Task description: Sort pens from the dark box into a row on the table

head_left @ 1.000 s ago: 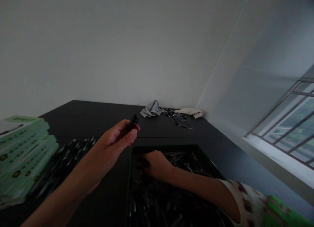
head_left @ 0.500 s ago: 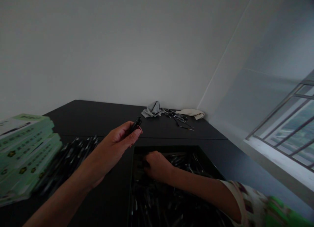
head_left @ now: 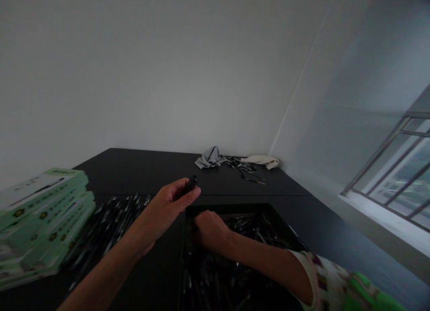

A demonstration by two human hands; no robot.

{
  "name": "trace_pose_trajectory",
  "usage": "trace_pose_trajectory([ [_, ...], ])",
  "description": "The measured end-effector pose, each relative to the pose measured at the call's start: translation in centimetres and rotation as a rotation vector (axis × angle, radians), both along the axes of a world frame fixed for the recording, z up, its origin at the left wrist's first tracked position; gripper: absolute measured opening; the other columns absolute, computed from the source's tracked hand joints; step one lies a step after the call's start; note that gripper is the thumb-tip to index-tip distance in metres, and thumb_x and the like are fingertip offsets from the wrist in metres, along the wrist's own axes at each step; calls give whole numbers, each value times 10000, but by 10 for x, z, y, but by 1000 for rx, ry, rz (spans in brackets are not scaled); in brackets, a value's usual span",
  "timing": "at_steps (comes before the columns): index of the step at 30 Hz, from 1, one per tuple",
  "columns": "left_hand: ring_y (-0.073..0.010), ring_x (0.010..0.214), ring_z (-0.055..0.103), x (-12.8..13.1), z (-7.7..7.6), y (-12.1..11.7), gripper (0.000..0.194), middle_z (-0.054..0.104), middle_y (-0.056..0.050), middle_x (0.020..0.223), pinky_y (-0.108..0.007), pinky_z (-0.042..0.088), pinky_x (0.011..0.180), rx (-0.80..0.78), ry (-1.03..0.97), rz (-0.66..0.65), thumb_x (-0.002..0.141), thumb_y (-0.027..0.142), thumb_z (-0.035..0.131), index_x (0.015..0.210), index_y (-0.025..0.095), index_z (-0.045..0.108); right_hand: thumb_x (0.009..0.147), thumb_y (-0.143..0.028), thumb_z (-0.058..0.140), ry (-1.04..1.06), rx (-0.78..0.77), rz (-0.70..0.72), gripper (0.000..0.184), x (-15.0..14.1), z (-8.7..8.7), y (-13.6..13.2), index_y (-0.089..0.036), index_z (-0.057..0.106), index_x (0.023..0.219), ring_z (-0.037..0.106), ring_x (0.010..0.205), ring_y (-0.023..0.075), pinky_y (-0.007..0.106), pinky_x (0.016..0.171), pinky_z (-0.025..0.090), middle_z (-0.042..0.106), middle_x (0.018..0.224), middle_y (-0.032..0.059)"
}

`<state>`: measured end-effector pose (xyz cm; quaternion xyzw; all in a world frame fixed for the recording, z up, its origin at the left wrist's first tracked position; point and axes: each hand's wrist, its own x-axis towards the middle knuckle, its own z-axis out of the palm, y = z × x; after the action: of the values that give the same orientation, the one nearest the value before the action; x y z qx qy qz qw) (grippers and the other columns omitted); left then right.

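Note:
My left hand (head_left: 168,208) is closed around a black pen (head_left: 191,184), whose dark end sticks out between thumb and fingers; whether more than one is held cannot be seen. It is raised above the table, just left of a black tray (head_left: 235,208) filled with loose dark pens (head_left: 208,279). Inside the tray's far left part, my right hand (head_left: 211,230) reaches down with its fingers curled. Its fingertips and anything in them are hidden in shadow. Left of my left forearm lies a row of black pens (head_left: 114,217) side by side.
Light green boxes (head_left: 43,221) are stacked at the left. Farther back on the black table (head_left: 151,165) lie a grey cloth (head_left: 211,158), a heap of thin dark pieces (head_left: 243,165) and a cream cloth (head_left: 264,160). A barred window (head_left: 396,176) is on the right wall.
The view has shifted slightly, so most things sit lower in it. My left hand still holds the pen, and my right hand stays in the tray.

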<state>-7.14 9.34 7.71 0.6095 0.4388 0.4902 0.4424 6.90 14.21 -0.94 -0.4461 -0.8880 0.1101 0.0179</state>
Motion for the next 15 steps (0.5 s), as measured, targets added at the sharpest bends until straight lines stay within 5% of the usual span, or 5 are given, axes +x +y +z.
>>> trace_pose_trajectory([
  [4, -120, 558, 382, 4, 3, -7, 281, 416, 42, 631, -230, 326, 534, 53, -25, -18, 861, 457, 510, 806, 186, 562, 750, -202, 629, 220, 67, 20, 86, 19, 34, -12, -128, 674, 751, 622, 719, 172, 260, 664, 447, 678, 764, 58],
  [10, -124, 597, 459, 23, 2, -34, 243, 501, 28, 667, -204, 374, 543, 102, -12, -46, 859, 442, 556, 899, 210, 618, 797, -192, 573, 647, 124, -10, 91, 66, 95, -61, -148, 648, 822, 563, 631, 91, 177, 578, 420, 629, 712, -12],
  [15, -195, 837, 583, 51, 0, -65, 272, 637, 3, 815, -238, 463, 755, 110, 9, -140, 820, 477, 607, 926, 234, 668, 726, -119, 625, 885, 319, 87, 29, 87, 111, -108, -139, 636, 744, 514, 608, 83, 181, 578, 402, 548, 674, -21],
])
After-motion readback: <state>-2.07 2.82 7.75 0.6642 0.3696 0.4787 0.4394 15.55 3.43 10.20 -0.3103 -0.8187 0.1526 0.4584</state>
